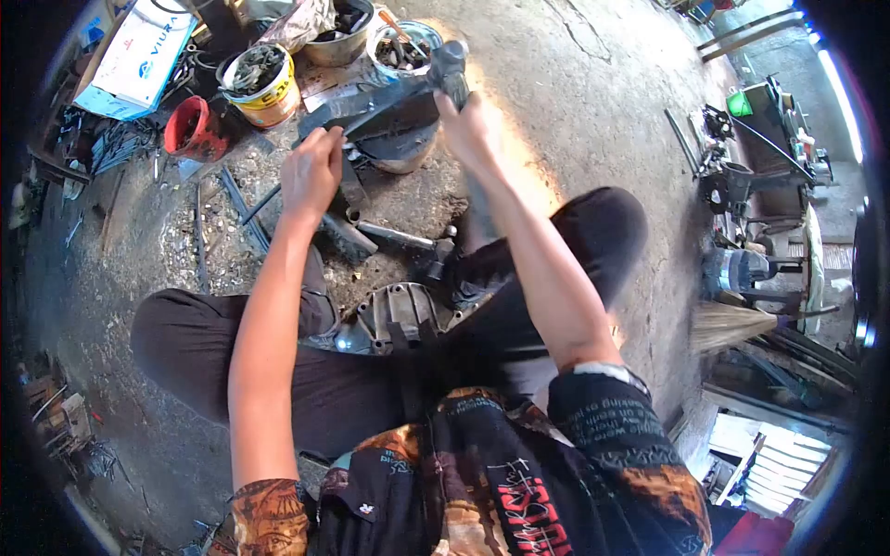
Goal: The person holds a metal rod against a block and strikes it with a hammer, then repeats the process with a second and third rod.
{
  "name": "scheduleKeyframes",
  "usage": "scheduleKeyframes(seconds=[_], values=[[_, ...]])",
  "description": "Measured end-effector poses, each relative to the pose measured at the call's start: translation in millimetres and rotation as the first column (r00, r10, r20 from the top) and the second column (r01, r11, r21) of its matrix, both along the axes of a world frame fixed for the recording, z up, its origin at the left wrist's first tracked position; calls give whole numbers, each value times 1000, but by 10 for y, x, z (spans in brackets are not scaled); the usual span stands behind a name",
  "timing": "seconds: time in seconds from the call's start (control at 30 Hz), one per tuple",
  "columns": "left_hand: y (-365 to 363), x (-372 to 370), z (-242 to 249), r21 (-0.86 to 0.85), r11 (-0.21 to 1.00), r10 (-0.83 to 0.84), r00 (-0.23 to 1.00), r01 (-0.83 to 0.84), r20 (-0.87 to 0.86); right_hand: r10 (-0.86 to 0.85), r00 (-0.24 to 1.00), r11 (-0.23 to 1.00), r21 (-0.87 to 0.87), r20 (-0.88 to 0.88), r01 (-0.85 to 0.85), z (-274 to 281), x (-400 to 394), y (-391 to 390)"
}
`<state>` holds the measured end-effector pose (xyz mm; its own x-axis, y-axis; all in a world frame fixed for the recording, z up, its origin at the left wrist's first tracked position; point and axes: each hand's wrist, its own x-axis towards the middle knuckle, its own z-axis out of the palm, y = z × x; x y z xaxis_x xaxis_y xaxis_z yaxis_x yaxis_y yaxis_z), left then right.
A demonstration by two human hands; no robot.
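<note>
My right hand (471, 134) is wrapped around the handle of a hammer (450, 67), its steel head raised at the top of the fist. To the left, my left hand (313, 174) is closed at the near end of a dark metal strip (385, 113); the fingers partly hide what they grip. The strip lies along a heavy steel block (324, 116) that serves as a hard surface below both hands. Under the right end of the block is a dark rounded container (403, 153). Metal pipes (394, 234) lie on the ground between my legs and the block.
A ribbed metal casting (394, 310) sits between my crossed legs. Behind the block stand a red bucket (195, 130), a yellow-white bucket (264, 88) and a white bucket (406, 46) with scrap. A white box (139, 60) is far left; a broom (732, 326) lies right.
</note>
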<state>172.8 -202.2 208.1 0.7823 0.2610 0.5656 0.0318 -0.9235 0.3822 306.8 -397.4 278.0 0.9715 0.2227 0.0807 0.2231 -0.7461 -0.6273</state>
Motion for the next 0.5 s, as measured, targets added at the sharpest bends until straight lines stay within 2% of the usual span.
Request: scheduleKeyframes(seconds=[0.03, 0.1, 0.17, 0.23, 0.33, 0.37, 0.43, 0.5], values=[[-40, -9, 49, 14, 1000, -1, 1000, 2, -26, -42, 985, 998, 63, 170, 32, -437, 158, -26], [-41, -14, 59, -22, 1000, 6, 998, -7, -66, -62, 998, 982, 178, 2, 61, -377, 159, -90], [-45, -44, 47, -17, 1000, 23, 998, -24, -55, 6, 990, 951, 306, -142, 38, -405, 223, -128], [-24, -24, 48, -7, 999, 33, 999, -34, -27, 31, 996, 961, 277, -86, -6, -273, 205, -168], [-16, 1, 17, 11, 999, 41, 999, -41, 10, 16, 967, 931, 357, -253, 78, -181, 212, -172], [-11, -6, 18, -12, 999, 42, 999, -42, -20, 13, 968, 929, 361, -250, 81, -140, 205, -184], [9, 12, 28, -31, 999, 43, 998, -45, -49, -79, 987, 963, 246, -142, 113, 15, 135, -176], [14, 12, 20, -18, 999, 30, 999, -30, -17, -16, 979, 906, 410, -202, 99, 85, 130, -180]])
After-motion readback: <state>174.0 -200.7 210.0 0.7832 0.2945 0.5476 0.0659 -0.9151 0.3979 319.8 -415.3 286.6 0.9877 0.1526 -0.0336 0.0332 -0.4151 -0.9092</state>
